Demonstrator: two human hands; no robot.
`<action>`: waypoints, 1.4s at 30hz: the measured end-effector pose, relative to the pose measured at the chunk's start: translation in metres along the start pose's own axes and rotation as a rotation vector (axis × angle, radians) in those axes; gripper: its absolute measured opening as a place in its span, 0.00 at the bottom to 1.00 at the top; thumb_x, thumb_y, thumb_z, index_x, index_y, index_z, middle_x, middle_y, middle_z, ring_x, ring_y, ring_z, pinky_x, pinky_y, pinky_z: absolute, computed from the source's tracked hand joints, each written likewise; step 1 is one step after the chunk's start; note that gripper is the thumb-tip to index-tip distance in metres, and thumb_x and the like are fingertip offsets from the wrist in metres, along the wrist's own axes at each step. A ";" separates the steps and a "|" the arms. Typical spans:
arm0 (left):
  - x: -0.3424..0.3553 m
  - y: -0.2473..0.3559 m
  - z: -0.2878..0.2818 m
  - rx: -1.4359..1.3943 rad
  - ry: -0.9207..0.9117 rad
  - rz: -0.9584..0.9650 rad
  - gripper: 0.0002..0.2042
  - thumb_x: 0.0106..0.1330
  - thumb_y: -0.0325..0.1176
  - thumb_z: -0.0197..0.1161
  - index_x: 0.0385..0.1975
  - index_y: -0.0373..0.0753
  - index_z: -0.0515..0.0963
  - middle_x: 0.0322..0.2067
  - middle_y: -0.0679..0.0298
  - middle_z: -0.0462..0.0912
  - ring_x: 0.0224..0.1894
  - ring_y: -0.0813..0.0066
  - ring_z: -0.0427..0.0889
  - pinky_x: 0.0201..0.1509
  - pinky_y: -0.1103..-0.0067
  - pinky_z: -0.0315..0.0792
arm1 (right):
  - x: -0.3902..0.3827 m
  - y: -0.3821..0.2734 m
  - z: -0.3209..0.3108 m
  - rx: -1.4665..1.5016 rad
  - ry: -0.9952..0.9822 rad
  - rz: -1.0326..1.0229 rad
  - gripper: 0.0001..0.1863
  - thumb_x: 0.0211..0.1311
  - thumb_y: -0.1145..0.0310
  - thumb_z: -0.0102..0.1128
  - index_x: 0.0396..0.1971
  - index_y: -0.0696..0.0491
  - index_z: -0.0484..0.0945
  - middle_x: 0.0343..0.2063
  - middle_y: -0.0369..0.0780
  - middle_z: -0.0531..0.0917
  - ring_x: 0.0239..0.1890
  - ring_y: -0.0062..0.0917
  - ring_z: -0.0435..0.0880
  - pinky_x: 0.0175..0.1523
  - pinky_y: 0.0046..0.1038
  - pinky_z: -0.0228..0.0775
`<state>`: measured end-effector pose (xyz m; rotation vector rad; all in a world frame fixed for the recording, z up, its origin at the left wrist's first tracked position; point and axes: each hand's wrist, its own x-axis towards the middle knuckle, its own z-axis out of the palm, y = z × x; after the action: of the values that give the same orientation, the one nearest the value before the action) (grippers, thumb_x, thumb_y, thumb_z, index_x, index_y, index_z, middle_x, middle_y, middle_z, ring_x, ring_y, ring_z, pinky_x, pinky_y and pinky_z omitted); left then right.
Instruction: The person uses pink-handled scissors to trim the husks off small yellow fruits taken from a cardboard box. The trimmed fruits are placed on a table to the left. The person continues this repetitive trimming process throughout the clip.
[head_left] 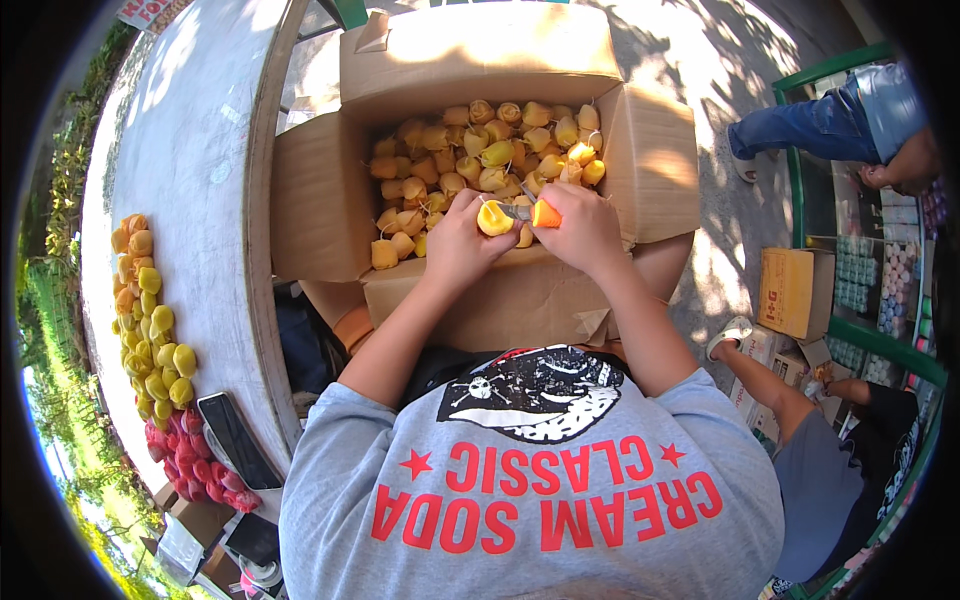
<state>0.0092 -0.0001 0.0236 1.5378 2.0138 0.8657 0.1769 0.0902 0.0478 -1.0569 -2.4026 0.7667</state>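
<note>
My left hand [460,235] pinches a small yellow wax piece [494,219], shaped like a rosebud, over an open cardboard box [650,160]. My right hand [582,228], beside it, grips the orange handle of a knife [546,213], whose metal blade lies against the yellow piece. Beneath and beyond both hands, the box holds several rows and heaps of similar yellow and pale orange pieces [497,154], many with white strings at their tips.
A pale ledge [200,130] at left bears yellow pieces [160,350], red pieces [190,450] and a phone [238,441]. At right are two people [838,120], [812,465], a green-framed rack [885,335] and cartons [795,290].
</note>
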 end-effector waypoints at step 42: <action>-0.001 -0.003 0.001 0.186 0.079 0.110 0.18 0.43 0.42 0.74 0.32 0.43 0.77 0.32 0.66 0.76 0.34 0.63 0.81 0.33 0.69 0.75 | -0.008 -0.002 0.013 -0.363 -0.163 0.031 0.09 0.43 0.63 0.66 0.23 0.50 0.78 0.24 0.39 0.83 0.30 0.35 0.84 0.35 0.38 0.74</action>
<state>0.0081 -0.0016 0.0212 1.7555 2.1340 0.8120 0.1735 0.0791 0.0374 -1.2087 -2.7413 0.4476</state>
